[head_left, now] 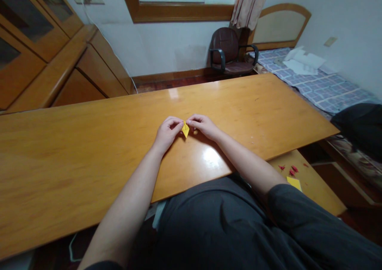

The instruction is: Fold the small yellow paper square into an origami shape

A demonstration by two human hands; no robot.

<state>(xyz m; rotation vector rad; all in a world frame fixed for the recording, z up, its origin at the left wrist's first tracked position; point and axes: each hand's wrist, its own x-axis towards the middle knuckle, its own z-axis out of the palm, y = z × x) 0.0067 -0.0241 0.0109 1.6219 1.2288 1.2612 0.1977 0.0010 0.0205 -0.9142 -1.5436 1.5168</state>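
So I've got both hands in on one little folded yellow paper (186, 130), and I'll use that as my landmark for everything. It sits over the middle stretch of the table (89, 150), narrow tip pointing back toward the body. Can't tell from my feed whether it's touching the wood or just above it.

My left hand (166, 134) is just left of the paper, thumb and index fingertips clamped on its upper left side, back of the hand facing up and the wrist angled in. My right hand (205, 126) mirrors it just right of the paper: thumb and index pinched on the upper right edge, knuckles up, with another fingertip curled in underneath. How hard either one's squeezing, I couldn't say.

Arms make a wide V that closes at the paper. Left forearm (135, 186) slants up to it from the near left, the right forearm (250, 158) from the near right.

Well off to the paper's right, and nearer the body, there's a lower wooden surface (319, 186) with small red pieces (293, 170) and a yellow sheet (294, 183), right by my dark sleeve (286, 202).
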